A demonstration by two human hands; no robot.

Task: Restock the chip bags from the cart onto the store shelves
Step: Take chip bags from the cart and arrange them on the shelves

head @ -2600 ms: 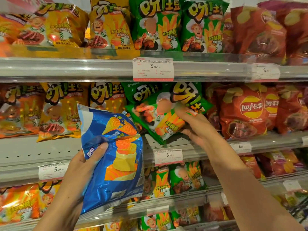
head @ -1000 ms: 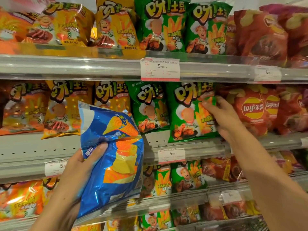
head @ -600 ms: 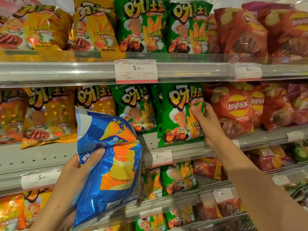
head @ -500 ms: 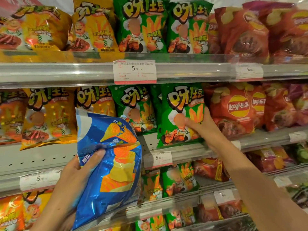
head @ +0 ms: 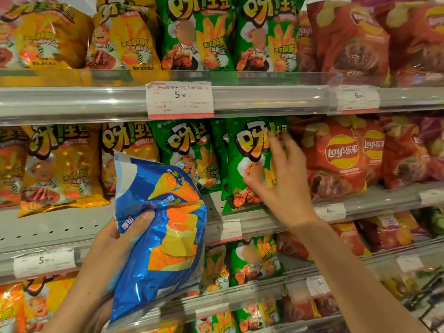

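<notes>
The right hand (head: pixel 281 186) has let go of the green chip bag (head: pixel 249 164), now upright on the middle shelf (head: pixel 300 218), fingers spread wide against it, while the left hand (head: pixel 113 251) grips the blue chip bag (head: pixel 163 236), awaiting placement.

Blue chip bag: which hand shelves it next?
Left. The left hand already grips the blue chip bag; the right hand is open in front of the green bag, holding nothing.
</notes>
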